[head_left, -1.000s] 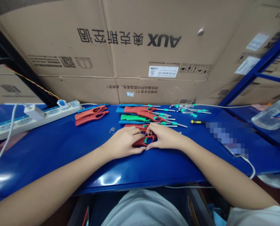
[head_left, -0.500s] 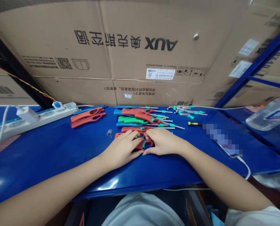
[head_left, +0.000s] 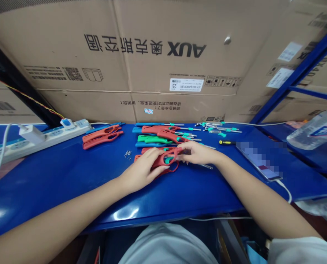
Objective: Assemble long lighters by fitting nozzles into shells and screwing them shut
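Over the blue table, my left hand [head_left: 142, 170] grips the handle of a red lighter casing [head_left: 163, 158]; a teal trigger [head_left: 168, 160] shows in its loop. At the loop's front end, my right hand [head_left: 197, 153] closes its fingers on the same casing. Beneath it another red casing half [head_left: 177, 168] partly shows. A metal lighter tube [head_left: 207, 167] sticks out under my right hand. Beyond my hands lie several lighters with metal tubes, among them a green lighter [head_left: 152, 139] and a red lighter [head_left: 168, 135].
Small screws [head_left: 128, 154] lie left of my hands. Loose red casing halves [head_left: 101, 140] are farther left, by a white power strip [head_left: 53, 136]. To the right are a yellow-and-black screwdriver [head_left: 227, 142], a phone [head_left: 258, 163] on a cable and metal tubes [head_left: 220, 127]. Cardboard [head_left: 141, 73] stands behind.
My right hand has moved a little up and right, and the upper red casing is now lifted and tilted off the piece beneath it. My left hand stays around the handle.
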A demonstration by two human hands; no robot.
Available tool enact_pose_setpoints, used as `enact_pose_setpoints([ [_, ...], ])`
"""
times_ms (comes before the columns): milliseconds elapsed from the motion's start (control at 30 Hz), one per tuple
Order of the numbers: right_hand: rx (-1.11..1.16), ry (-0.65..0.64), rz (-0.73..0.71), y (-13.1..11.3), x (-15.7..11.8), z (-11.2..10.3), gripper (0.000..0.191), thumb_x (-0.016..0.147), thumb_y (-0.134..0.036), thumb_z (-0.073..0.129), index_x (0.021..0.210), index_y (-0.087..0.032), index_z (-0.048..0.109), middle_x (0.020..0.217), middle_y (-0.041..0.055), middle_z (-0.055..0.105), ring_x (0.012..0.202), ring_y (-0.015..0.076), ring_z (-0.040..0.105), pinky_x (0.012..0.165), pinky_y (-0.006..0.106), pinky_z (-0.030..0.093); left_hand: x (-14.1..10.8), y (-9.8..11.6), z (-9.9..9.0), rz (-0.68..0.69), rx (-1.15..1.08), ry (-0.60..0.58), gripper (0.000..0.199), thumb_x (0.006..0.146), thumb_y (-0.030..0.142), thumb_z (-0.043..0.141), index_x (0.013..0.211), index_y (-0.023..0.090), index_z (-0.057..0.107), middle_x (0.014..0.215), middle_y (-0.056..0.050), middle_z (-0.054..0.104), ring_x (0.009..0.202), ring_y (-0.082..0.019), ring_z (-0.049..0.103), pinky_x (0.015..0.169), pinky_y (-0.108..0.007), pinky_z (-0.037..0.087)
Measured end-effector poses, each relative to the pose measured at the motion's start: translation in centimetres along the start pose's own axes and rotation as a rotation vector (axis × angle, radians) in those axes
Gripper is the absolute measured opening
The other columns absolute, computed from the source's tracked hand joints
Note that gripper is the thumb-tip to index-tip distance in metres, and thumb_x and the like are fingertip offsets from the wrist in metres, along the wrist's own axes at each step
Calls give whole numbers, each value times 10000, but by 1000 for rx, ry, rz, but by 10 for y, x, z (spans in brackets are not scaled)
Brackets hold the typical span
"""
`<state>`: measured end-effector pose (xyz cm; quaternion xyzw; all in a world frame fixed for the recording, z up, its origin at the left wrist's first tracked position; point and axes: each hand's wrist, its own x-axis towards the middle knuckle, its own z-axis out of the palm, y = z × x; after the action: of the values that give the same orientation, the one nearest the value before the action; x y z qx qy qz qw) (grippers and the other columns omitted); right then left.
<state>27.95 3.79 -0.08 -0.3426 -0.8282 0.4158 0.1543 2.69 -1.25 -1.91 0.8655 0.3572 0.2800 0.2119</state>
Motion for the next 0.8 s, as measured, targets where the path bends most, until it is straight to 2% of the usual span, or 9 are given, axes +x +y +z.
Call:
enact_pose_setpoints([
  [133,111,21,84,5,2,-1,318,884,-494,639,900,-176,630,671,-25,578,563,122,578,526,254,519,-1,5,-7,-130,-252,213,246,1005,387,478,1162,199,496,1094,-72,643,943,-206,646,828,-349,536],
  [233,103,55,63,3,3,-1,323,866,-500,660,855,-178,633,649,-27,582,532,113,569,514,249,508,-1,8,-13,-208,-244,284,189,976,373,497,1053,201,506,922,-23,625,785,-173,609,720,-305,507],
  [300,104,85,45,2,3,-1,337,854,-511,672,847,-176,640,637,-29,581,520,108,562,510,245,495,0,9,-13,-198,-102,241,228,891,384,619,996,194,549,875,-14,614,757,-175,586,698,-297,482],
  [367,126,100,37,1,2,-2,355,848,-529,675,855,-176,642,626,-32,571,515,109,557,505,244,487,1,9,-11,-159,9,162,295,817,403,708,983,183,603,913,-34,635,786,-190,595,715,-302,474],
  [433,146,96,31,0,2,-3,360,847,-534,677,863,-177,639,636,-32,570,519,110,556,503,244,482,2,8,-6,-151,53,79,300,816,415,717,983,176,646,928,-50,664,796,-199,611,719,-303,465],
  [533,97,99,5,-4,0,-5,321,869,-492,667,850,-173,637,638,-31,566,524,105,546,515,238,465,3,5,-3,-208,40,-29,229,860,363,667,985,171,674,827,-29,681,704,-180,605,655,-281,428],
  [633,-23,102,-29,-7,-2,-11,267,896,-424,641,828,-166,643,651,-19,586,554,106,547,549,238,447,5,3,-8,-243,22,-41,199,857,335,651,958,169,690,777,-15,671,665,-170,586,630,-270,410],
  [800,-75,122,-45,1,-6,-25,247,891,-404,635,830,-165,634,675,-11,595,583,114,531,572,246,417,8,-5,-33,-311,56,-47,225,814,379,662,894,179,725,746,-24,680,658,-186,584,598,-272,391],
])
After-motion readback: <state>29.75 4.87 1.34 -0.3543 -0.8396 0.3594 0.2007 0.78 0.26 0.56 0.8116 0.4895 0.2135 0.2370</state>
